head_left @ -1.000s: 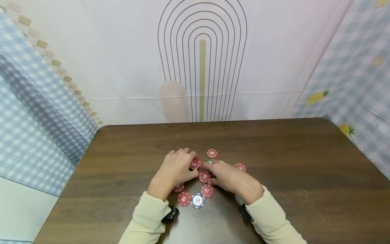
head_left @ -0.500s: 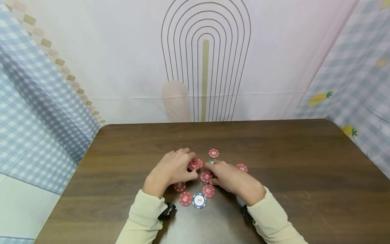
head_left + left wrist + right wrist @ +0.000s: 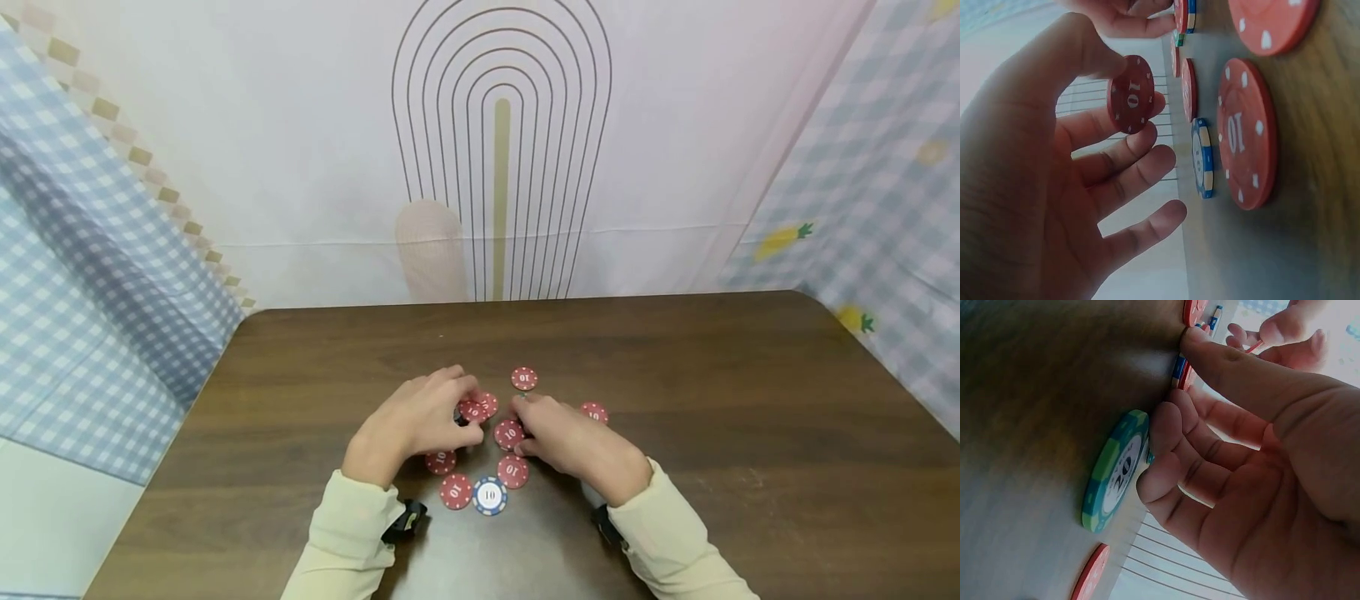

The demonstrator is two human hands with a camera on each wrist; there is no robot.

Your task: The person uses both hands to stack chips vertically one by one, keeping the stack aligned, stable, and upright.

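Observation:
My left hand [image 3: 423, 417] pinches a red poker chip [image 3: 1132, 95] marked 10 between thumb and index finger, tilted and above the table in the left wrist view. Its other fingers are spread. In the head view this chip partly overlaps another red chip [image 3: 489, 404]. My right hand [image 3: 573, 437] grips a small stack of poker chips [image 3: 508, 434], thumb on one side and fingertips on the other. The stack has a red chip on top and a blue edge below, as the right wrist view shows. Beside these fingers lies a green chip [image 3: 1119, 472] marked 20.
Nearer the body lie a blue-and-white chip [image 3: 490, 496] and several red chips, one [image 3: 456, 492] beside the blue. Another red chip [image 3: 524, 378] lies farther back, and one [image 3: 594, 412] is partly behind the right hand. All are on a brown wooden table [image 3: 712, 375].
My left hand has drawn slightly left with its red chip, uncovering more of the red chip behind it. The right hand stays nearly still at the stack.

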